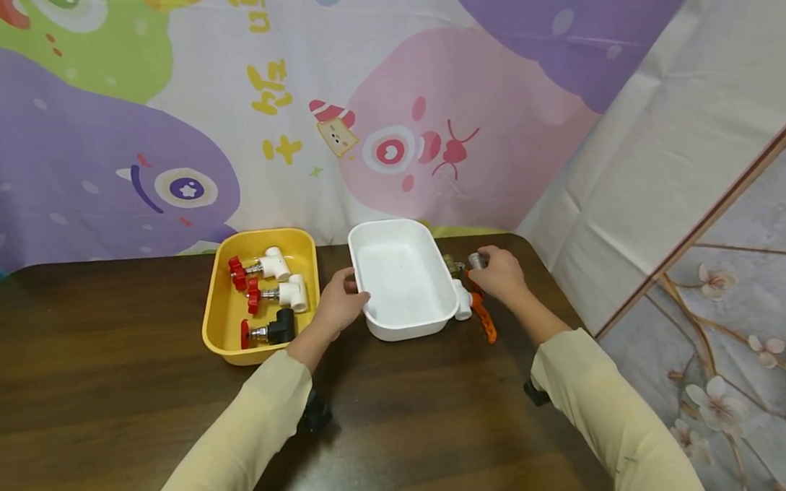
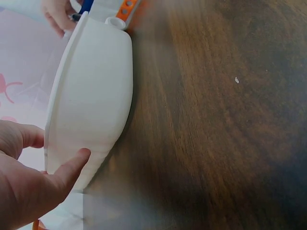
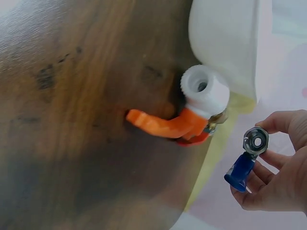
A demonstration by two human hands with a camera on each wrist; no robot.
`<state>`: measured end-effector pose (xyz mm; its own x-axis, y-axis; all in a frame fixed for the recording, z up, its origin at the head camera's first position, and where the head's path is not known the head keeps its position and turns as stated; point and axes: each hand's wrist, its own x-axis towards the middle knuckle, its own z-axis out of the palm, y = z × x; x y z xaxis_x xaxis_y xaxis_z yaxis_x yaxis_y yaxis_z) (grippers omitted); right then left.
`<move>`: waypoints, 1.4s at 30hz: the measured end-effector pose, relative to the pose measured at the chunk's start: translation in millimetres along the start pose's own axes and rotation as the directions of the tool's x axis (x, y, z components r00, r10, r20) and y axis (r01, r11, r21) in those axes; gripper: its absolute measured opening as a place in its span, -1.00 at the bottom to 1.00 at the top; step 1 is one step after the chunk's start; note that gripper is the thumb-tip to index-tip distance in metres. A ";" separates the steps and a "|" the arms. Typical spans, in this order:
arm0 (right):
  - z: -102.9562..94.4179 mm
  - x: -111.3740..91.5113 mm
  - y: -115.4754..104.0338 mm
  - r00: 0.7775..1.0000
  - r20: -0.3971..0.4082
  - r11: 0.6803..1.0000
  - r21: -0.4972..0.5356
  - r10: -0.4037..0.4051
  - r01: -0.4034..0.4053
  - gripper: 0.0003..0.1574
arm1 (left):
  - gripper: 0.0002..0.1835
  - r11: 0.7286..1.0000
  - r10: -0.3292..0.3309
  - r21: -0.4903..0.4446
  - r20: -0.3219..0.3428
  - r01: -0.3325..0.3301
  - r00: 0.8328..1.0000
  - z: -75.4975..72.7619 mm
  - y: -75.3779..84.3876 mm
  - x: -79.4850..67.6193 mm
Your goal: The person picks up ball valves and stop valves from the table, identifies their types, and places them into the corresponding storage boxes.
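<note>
A white plastic tray [image 1: 401, 275] stands on the table, its far end near the printed cloth. My left hand [image 1: 340, 301] grips its left rim, the thumb on the outer wall [image 2: 91, 91] and fingers over the edge. Beyond the tray's right side, my right hand [image 1: 501, 274] pinches a small metal valve with a blue handle [image 3: 240, 172]; its round threaded end [image 3: 255, 141] faces the right wrist camera. Just below that hand lies a white plastic valve [image 3: 206, 93] with an orange lever [image 3: 160, 126], close against the tray. Brass and red parts show behind it.
To the left, a yellow tray [image 1: 212, 304] holds two white tee valves [image 1: 292, 294] and a black one [image 1: 281, 327], all with red knobs. The printed cloth [image 1: 291, 184] hangs along the table's back edge; a floral panel [image 1: 720, 358] stands at the right.
</note>
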<state>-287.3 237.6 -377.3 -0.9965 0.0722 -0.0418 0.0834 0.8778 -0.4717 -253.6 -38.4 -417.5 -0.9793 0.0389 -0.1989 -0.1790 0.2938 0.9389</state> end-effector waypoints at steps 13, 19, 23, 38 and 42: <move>-1.5 6.0 -33.3 0.999 0.001 0.998 -0.019 -0.052 0.052 -0.28 | -0.35 1.000 -0.024 0.001 0.013 0.024 1.000 -0.8 0.7 -0.9; 2.1 8.4 -46.0 0.997 -0.009 0.997 0.001 -0.080 0.080 -0.34 | -0.36 1.000 -0.022 -0.012 0.006 0.022 1.000 -0.8 0.6 -1.6; 4.3 10.3 -52.8 0.996 0.008 0.996 0.008 -0.084 0.084 -0.34 | -0.35 1.000 -0.016 -0.025 0.002 0.016 1.000 -0.2 0.4 -1.5; 13.2 15.4 -83.5 0.991 0.022 0.990 0.047 -0.131 0.130 -0.30 | -0.36 1.000 -0.003 -0.030 -0.011 0.002 1.000 -0.7 -0.3 -1.5; 18.1 17.3 -88.7 0.988 0.010 0.988 0.039 -0.152 0.152 -0.31 | -0.35 0.999 0.011 -0.039 -0.013 -0.011 1.000 0.1 -1.7 -1.0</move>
<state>-311.9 152.4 -352.2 -0.9975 -0.0671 0.0216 -0.0688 0.8596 -0.5064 -252.3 -38.8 -418.9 -0.9823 0.0293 -0.1852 -0.1717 0.2560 0.9513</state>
